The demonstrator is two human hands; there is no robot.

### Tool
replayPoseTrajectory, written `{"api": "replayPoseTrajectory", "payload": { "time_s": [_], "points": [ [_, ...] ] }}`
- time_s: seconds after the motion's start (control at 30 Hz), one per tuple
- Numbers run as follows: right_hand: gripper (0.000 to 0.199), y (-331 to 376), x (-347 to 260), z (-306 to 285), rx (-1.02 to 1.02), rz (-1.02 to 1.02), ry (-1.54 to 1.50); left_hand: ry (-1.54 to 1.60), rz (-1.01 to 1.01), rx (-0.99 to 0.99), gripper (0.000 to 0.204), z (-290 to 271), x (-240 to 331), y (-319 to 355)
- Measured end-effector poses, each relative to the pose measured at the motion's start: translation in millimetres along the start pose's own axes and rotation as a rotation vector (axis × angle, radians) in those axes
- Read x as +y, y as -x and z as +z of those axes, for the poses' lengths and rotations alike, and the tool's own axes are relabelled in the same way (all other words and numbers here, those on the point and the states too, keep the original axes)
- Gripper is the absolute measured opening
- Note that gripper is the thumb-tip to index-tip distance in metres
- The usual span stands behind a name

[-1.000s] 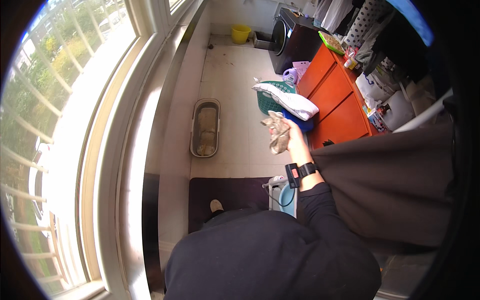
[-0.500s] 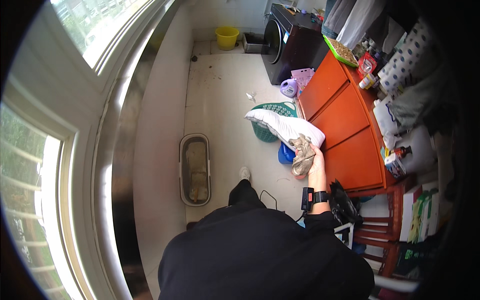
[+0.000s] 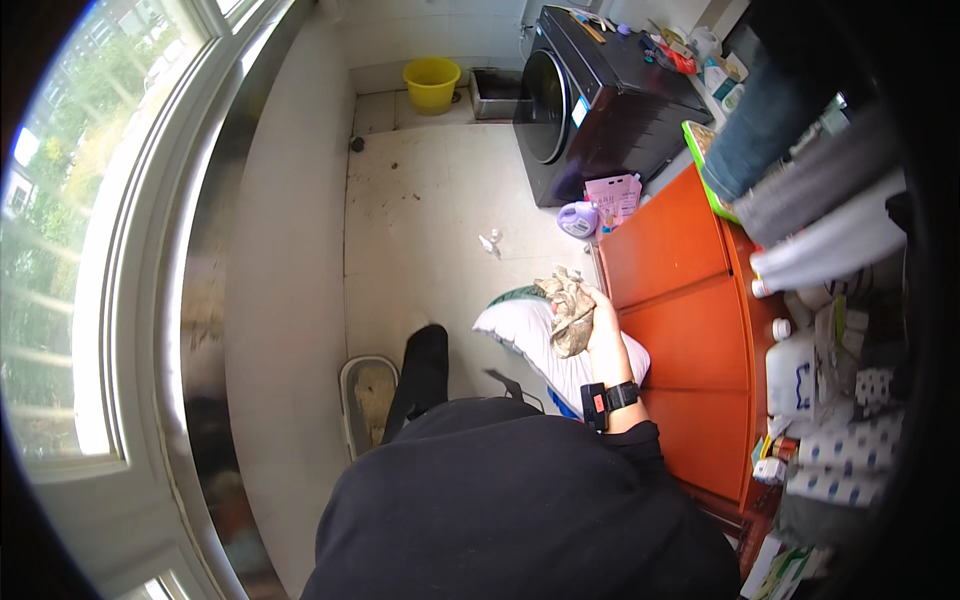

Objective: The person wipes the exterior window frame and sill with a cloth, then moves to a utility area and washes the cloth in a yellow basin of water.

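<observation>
The right hand [image 3: 597,322] grips a crumpled beige rag [image 3: 568,308], fingers closed around it, held up beside the orange cabinet [image 3: 690,330] and above a white bag [image 3: 535,345]. The rag is in hand, not set down. The left hand is hidden.

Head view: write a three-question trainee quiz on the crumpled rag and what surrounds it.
1. True or false: the right hand grips the crumpled rag.
2. Which thing stands in the far corner of the floor? A) yellow bucket B) red stool C) green crate
3. Fill in: just right of the hand stands an ______ cabinet.

Key: 1 true. 2 A. 3 orange. The left hand is out of view; a white pillow lies below the rag, and a dark front-loading washing machine stands beyond the cabinet.
</observation>
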State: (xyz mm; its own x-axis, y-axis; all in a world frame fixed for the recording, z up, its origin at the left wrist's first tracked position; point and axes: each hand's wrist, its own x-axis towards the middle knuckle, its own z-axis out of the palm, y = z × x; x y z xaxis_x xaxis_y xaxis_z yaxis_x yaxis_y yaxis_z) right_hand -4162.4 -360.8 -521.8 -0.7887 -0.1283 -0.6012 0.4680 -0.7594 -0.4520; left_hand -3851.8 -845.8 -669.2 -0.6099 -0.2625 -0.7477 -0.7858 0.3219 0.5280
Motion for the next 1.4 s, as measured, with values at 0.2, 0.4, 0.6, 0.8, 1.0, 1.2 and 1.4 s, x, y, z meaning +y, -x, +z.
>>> {"api": "replayPoseTrajectory", "payload": {
  "time_s": [0.2,0.4,0.6,0.8,1.0,1.2,1.4],
  "points": [
    [0.035,-168,-87,10,0.061,-0.050,-0.104,-0.114,-0.117,-0.078,0.041,-15,96,-129],
    [0.037,-277,-185,24,0.212,-0.013,-0.152,-0.290,0.021,-0.018,0.041,-90,261,-258],
    [0.040,-387,-232,52,0.192,0.011,-0.113,-0.414,0.273,0.104,0.032,-126,476,-400],
    [0.041,-550,-268,92,0.094,0.071,-0.093,-0.460,0.229,-0.149,0.024,-85,621,-500],
    [0.044,-721,-335,144,0.150,0.091,-0.063,-0.366,0.235,-0.340,0.027,13,731,-580],
    [0.037,-853,-398,189,0.108,0.225,-0.071,-0.606,0.295,-0.391,0.027,55,856,-619],
    [0.033,-983,-398,232,0.055,0.214,-0.019,-0.010,-0.183,-0.560,0.043,48,952,-662]
  ]
}}
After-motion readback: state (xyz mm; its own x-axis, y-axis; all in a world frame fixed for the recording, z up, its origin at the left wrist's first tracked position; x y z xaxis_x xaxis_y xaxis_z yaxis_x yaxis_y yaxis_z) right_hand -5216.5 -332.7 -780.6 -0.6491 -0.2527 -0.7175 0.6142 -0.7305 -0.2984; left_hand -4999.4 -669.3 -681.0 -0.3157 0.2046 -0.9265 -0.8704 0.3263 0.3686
